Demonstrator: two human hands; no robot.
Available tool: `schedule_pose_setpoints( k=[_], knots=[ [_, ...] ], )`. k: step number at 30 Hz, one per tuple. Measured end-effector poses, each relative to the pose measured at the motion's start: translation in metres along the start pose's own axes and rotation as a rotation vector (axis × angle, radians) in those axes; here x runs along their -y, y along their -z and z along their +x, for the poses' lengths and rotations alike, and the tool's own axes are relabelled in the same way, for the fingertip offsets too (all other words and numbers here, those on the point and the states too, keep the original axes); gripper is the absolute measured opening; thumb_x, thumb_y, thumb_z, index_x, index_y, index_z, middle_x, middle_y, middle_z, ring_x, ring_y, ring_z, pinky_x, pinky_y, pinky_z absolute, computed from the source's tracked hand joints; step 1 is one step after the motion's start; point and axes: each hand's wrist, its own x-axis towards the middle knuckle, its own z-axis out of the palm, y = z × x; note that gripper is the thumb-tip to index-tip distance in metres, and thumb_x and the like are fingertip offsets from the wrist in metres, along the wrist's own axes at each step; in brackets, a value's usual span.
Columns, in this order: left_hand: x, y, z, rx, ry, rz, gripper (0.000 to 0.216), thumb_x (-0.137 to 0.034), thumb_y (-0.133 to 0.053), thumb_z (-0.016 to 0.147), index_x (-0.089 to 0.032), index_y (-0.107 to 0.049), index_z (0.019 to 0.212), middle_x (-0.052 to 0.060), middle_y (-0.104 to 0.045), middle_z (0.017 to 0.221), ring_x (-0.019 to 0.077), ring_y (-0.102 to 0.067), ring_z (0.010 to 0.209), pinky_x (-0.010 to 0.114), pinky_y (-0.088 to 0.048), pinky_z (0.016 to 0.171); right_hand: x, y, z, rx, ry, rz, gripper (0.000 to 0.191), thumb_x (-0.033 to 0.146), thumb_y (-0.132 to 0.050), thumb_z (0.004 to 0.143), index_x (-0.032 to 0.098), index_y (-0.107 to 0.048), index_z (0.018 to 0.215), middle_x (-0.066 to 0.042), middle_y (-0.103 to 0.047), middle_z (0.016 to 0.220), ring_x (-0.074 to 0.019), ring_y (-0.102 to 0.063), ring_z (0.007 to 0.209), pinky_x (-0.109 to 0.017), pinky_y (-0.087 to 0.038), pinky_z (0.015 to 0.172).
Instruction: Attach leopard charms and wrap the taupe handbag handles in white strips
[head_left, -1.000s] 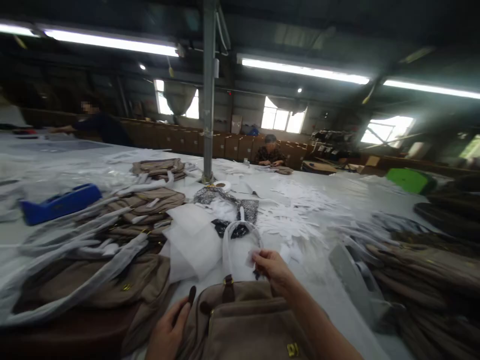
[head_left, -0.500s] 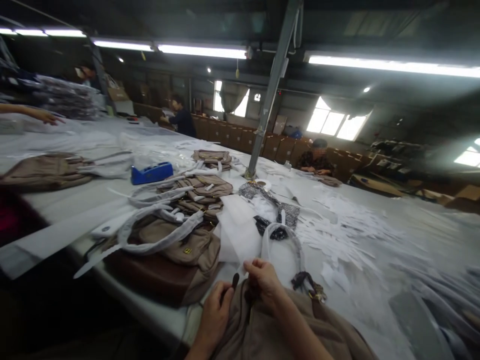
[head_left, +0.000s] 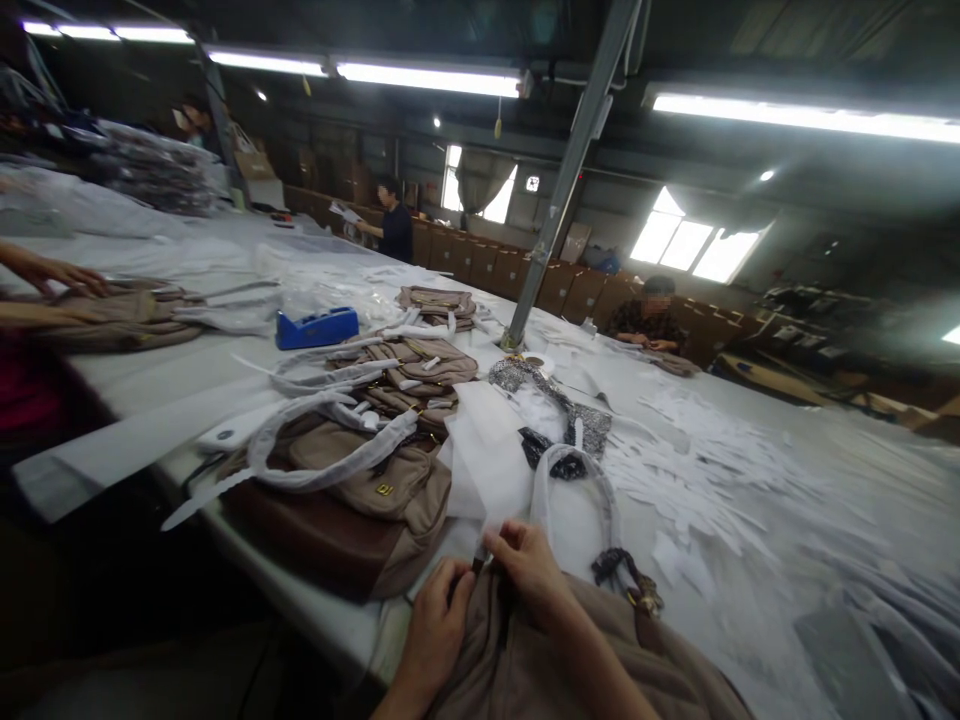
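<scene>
Down at six o'clock, at the near table edge (head_left: 135, 435), the tan bag (head_left: 540, 665) lies under both hands: the left hand (head_left: 433, 625) and right hand (head_left: 534, 570) are each closed in a pinch on its top edge, fingertips meeting at a small dark tab (head_left: 477, 562). Its foam-wrapped handle (head_left: 574, 480) loops away toward one o'clock. A heap of brown bags (head_left: 352, 490) sits at ten o'clock of the hands, with a blue tape dispenser (head_left: 316, 327) beyond it at eleven.
</scene>
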Motion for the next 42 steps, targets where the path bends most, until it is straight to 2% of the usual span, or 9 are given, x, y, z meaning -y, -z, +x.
schedule_pose_setpoints(
  k=[6, 8, 13, 19, 27, 31, 34, 37, 42],
  knots=[
    [0.004, 0.003, 0.0, 0.0, 0.022, -0.027, 0.022, -0.035, -0.043, 0.086, -0.02, -0.057, 0.078, 0.003, -0.061, 0.077, 0.0196, -0.058, 0.078, 0.03, -0.044, 0.072, -0.002, -0.002, -0.004, 0.083, 0.16, -0.341, 0.025, 0.034, -0.053, 0.08, 0.016, -0.069, 0.073, 0.0, -0.065, 0.067, -0.0172, -0.058, 0.071, -0.024, -0.043, 0.065],
    [0.007, 0.006, 0.001, -0.02, 0.086, -0.109, 0.021, -0.036, -0.047, 0.084, -0.018, -0.057, 0.091, 0.006, -0.065, 0.092, 0.0212, -0.06, 0.087, 0.032, -0.045, 0.08, -0.003, -0.003, -0.004, 0.088, 0.19, -0.402, 0.023, 0.027, -0.05, 0.081, 0.016, -0.069, 0.075, 0.001, -0.065, 0.068, -0.0176, -0.059, 0.072, -0.023, -0.042, 0.063],
    [0.014, 0.014, 0.01, -0.015, 0.233, -0.309, 0.052, -0.045, -0.05, 0.08, -0.013, -0.046, 0.122, 0.013, -0.061, 0.116, 0.0235, -0.061, 0.099, 0.033, -0.048, 0.084, -0.003, -0.007, -0.003, 0.088, 0.233, -0.538, 0.02, 0.017, -0.05, 0.077, 0.019, -0.07, 0.082, 0.0, -0.068, 0.071, -0.0176, -0.06, 0.07, -0.023, -0.041, 0.062],
    [0.015, 0.018, 0.012, 0.064, 0.18, -0.234, 0.029, -0.041, -0.055, 0.078, -0.015, -0.065, 0.082, 0.004, -0.069, 0.079, 0.0207, -0.063, 0.078, 0.026, -0.047, 0.071, 0.002, -0.003, -0.01, 0.157, 0.234, -0.677, 0.025, 0.016, -0.053, 0.075, 0.018, -0.068, 0.095, 0.0, -0.068, 0.069, -0.0159, -0.06, 0.065, -0.023, -0.04, 0.062],
    [-0.003, 0.018, 0.0, -0.024, 0.161, -0.057, 0.023, -0.039, -0.051, 0.08, -0.019, -0.061, 0.077, 0.0, -0.066, 0.073, 0.0187, -0.062, 0.072, 0.023, -0.045, 0.065, 0.021, 0.008, -0.001, 0.237, 0.036, -0.545, 0.053, 0.036, -0.066, 0.069, 0.009, -0.06, 0.114, -0.007, -0.07, 0.09, -0.0193, -0.061, 0.078, -0.025, -0.043, 0.067],
    [-0.005, 0.016, -0.001, -0.053, 0.145, 0.002, 0.024, -0.041, -0.05, 0.08, -0.02, -0.058, 0.072, -0.001, -0.063, 0.068, 0.0175, -0.06, 0.067, 0.023, -0.044, 0.062, 0.018, 0.003, 0.01, 0.277, 0.124, -0.641, 0.024, 0.03, -0.069, 0.065, 0.014, -0.071, 0.083, 0.001, -0.064, 0.068, -0.0136, -0.054, 0.065, -0.021, -0.036, 0.056],
    [0.002, 0.016, 0.002, -0.078, 0.168, -0.061, 0.024, -0.042, -0.054, 0.077, -0.019, -0.058, 0.081, -0.001, -0.062, 0.068, 0.0166, -0.059, 0.066, 0.023, -0.044, 0.063, 0.012, -0.002, 0.012, 0.254, 0.184, -0.673, 0.009, 0.021, -0.063, 0.067, 0.014, -0.067, 0.063, 0.005, -0.052, 0.054, -0.0098, -0.045, 0.057, -0.02, -0.029, 0.051],
    [0.008, 0.018, 0.005, -0.039, 0.167, -0.156, 0.03, -0.042, -0.059, 0.074, -0.018, -0.059, 0.092, -0.001, -0.062, 0.072, 0.0167, -0.06, 0.069, 0.023, -0.045, 0.063, 0.009, -0.003, 0.01, 0.249, 0.188, -0.661, 0.009, 0.019, -0.06, 0.069, 0.014, -0.066, 0.063, 0.006, -0.05, 0.053, -0.0091, -0.043, 0.056, -0.019, -0.029, 0.051],
    [0.004, 0.019, 0.004, -0.026, 0.105, 0.025, 0.025, -0.04, -0.054, 0.078, -0.018, -0.06, 0.068, -0.001, -0.06, 0.067, 0.0167, -0.057, 0.067, 0.023, -0.041, 0.062, 0.014, 0.003, 0.005, 0.287, 0.162, -0.634, 0.023, 0.025, -0.06, 0.072, 0.016, -0.069, 0.091, 0.002, -0.064, 0.073, -0.0107, -0.05, 0.061, -0.019, -0.035, 0.055]
  ],
)
